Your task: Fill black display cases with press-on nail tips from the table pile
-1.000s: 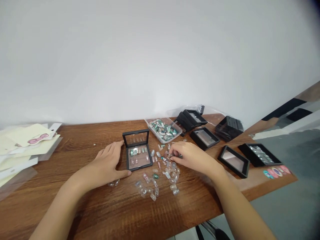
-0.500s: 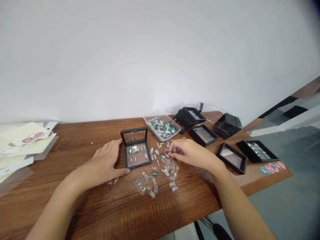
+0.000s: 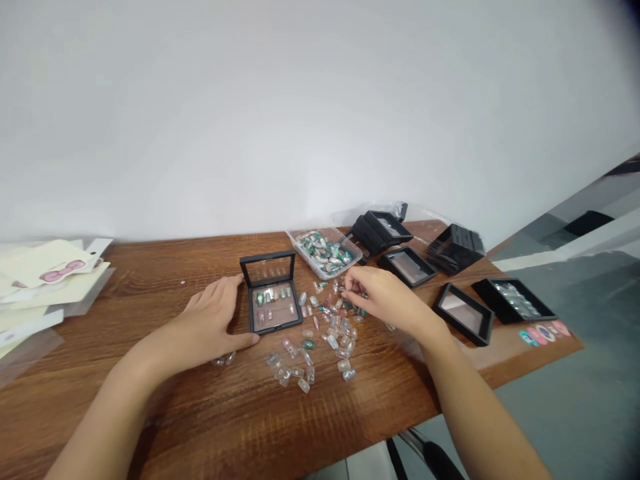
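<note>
My left hand (image 3: 215, 317) lies open on the table, its fingers stretched along the left side of an open black case (image 3: 274, 325) and the thumb at its front left corner. Inside the case, a row of green and clear press-on nails (image 3: 271, 295) sits above a few pinkish ones. My right hand (image 3: 373, 293) hovers over the loose press-on nails (image 3: 345, 327), right of the case. Its thumb and forefinger are pinched together; anything between them is too small to make out. The other fingers curl under and are partly hidden.
Behind the loose nails stands a clear plastic tub (image 3: 345, 268) full of green and clear nails. Several black cases (image 3: 465, 315) stand to the right, some in plastic wrap. Cards in clear sleeves (image 3: 50, 293) are stacked at the left. A white wall (image 3: 250, 120) rises behind the table.
My right hand has lifted slightly and shifted a little right and back from the loose nails, uncovering more of them. My left hand stays beside the case.
</note>
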The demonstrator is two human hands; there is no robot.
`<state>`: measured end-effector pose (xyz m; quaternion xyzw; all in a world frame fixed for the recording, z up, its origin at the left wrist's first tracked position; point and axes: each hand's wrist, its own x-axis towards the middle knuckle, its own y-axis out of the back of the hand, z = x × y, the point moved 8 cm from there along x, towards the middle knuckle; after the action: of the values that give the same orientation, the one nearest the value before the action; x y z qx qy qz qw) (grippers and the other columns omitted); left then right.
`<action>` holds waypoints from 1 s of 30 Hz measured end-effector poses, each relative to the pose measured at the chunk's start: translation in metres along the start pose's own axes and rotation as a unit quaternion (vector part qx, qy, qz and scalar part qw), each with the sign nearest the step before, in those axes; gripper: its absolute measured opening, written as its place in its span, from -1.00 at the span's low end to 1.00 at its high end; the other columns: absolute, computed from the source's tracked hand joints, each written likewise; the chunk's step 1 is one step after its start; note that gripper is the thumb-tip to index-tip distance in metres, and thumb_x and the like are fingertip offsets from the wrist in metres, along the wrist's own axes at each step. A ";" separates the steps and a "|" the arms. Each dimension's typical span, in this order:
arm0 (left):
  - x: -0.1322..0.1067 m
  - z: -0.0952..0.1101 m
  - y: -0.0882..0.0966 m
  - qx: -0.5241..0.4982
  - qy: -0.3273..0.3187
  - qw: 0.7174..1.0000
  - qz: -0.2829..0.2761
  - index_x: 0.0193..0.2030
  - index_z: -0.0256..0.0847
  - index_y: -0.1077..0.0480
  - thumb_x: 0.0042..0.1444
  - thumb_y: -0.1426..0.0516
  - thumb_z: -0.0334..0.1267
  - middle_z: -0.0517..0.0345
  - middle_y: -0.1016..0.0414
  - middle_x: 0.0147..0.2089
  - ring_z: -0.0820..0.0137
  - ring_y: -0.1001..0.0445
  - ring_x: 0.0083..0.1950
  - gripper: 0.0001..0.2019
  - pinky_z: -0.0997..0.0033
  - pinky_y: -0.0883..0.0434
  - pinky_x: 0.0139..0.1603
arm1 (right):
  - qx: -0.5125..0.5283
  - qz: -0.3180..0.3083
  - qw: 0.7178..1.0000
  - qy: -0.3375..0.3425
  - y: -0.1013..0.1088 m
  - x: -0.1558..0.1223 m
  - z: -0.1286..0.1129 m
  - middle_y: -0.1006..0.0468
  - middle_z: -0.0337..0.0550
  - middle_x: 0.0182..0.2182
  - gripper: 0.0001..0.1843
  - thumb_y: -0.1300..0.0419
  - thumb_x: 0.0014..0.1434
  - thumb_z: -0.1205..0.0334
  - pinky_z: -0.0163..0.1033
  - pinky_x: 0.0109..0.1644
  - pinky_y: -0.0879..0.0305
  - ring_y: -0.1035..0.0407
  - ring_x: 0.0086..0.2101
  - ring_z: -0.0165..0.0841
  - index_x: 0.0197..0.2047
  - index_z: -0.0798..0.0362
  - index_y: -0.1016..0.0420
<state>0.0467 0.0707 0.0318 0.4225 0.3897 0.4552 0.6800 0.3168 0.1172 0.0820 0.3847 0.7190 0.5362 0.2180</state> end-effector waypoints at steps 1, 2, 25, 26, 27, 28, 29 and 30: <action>0.000 -0.001 0.000 0.000 -0.001 1.000 0.002 0.42 -0.24 0.10 0.04 -0.17 0.23 -0.20 -0.11 0.40 -0.04 -0.08 0.43 -0.05 -0.01 -0.13 0.37 | -0.003 0.001 1.000 -0.006 0.001 0.000 0.000 -0.50 -0.23 -0.36 -0.90 -0.21 0.24 0.31 -0.30 -0.27 -0.18 -0.37 -0.35 -0.37 -0.29 0.03 -0.34; 0.000 -0.001 0.000 0.000 -0.003 1.000 0.004 0.42 -0.24 0.09 0.04 -0.17 0.23 -0.20 -0.11 0.40 -0.04 -0.08 0.43 -0.05 -0.01 -0.13 0.37 | -0.005 -0.001 1.000 -0.009 0.001 0.000 0.000 -0.50 -0.24 -0.36 -0.90 -0.22 0.24 0.28 -0.30 -0.28 -0.18 -0.36 -0.35 -0.37 -0.29 0.03 -0.34; 0.000 -0.002 -0.001 0.004 0.003 1.000 0.001 0.42 -0.25 0.09 0.04 -0.16 0.25 -0.21 -0.10 0.40 -0.03 -0.08 0.42 -0.04 -0.02 -0.14 0.36 | 0.032 0.009 0.998 0.050 0.000 0.001 -0.013 -0.58 -0.21 -0.32 -0.93 -0.16 0.31 0.27 -0.29 -0.16 -0.28 -0.45 -0.29 -0.36 -0.24 0.03 -0.45; 0.000 -0.002 -0.001 0.002 0.000 1.000 0.003 0.42 -0.25 0.08 0.04 -0.16 0.25 -0.22 -0.11 0.40 -0.04 -0.09 0.42 -0.05 -0.03 -0.14 0.36 | 0.032 0.011 0.998 0.052 0.000 0.001 -0.014 -0.58 -0.20 -0.31 -0.93 -0.16 0.31 0.25 -0.28 -0.15 -0.29 -0.45 -0.29 -0.36 -0.24 0.03 -0.45; 0.000 -0.002 -0.001 0.001 -0.002 1.000 0.005 0.42 -0.25 0.08 0.05 -0.15 0.26 -0.22 -0.11 0.40 -0.05 -0.09 0.42 -0.05 -0.04 -0.14 0.36 | 0.031 0.014 0.998 0.054 0.001 0.001 -0.015 -0.58 -0.20 -0.31 -0.91 -0.17 0.31 0.23 -0.27 -0.14 -0.29 -0.45 -0.28 -0.35 -0.23 0.03 -0.45; 0.000 -0.002 -0.001 0.000 -0.005 1.000 0.007 0.42 -0.25 0.08 0.05 -0.15 0.26 -0.22 -0.11 0.40 -0.06 -0.09 0.42 -0.06 -0.05 -0.14 0.36 | 0.031 0.017 0.998 0.057 0.002 0.000 -0.017 -0.58 -0.19 -0.30 -0.90 -0.17 0.31 0.21 -0.26 -0.13 -0.30 -0.45 -0.27 -0.34 -0.23 0.04 -0.45; -0.001 -0.002 -0.001 -0.001 -0.008 1.000 0.010 0.42 -0.24 0.07 0.05 -0.15 0.26 -0.22 -0.11 0.40 -0.06 -0.09 0.42 -0.06 -0.05 -0.14 0.36 | 0.030 0.021 0.997 0.062 0.003 0.000 -0.018 -0.58 -0.18 -0.30 -0.89 -0.17 0.32 0.20 -0.25 -0.12 -0.31 -0.45 -0.26 -0.33 -0.23 0.04 -0.45; -0.001 -0.002 0.000 -0.003 -0.010 1.000 0.014 0.42 -0.24 0.07 0.05 -0.15 0.26 -0.22 -0.11 0.40 -0.06 -0.09 0.42 -0.06 -0.05 -0.15 0.36 | 0.030 0.026 0.997 0.068 0.004 0.000 -0.020 -0.58 -0.17 -0.29 -0.89 -0.17 0.32 0.21 -0.24 -0.11 -0.31 -0.45 -0.26 -0.33 -0.23 0.04 -0.45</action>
<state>0.0448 0.0705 0.0310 0.4304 0.3754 0.4617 0.6787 0.3037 0.1055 0.0920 0.3721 0.7376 0.5449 0.1434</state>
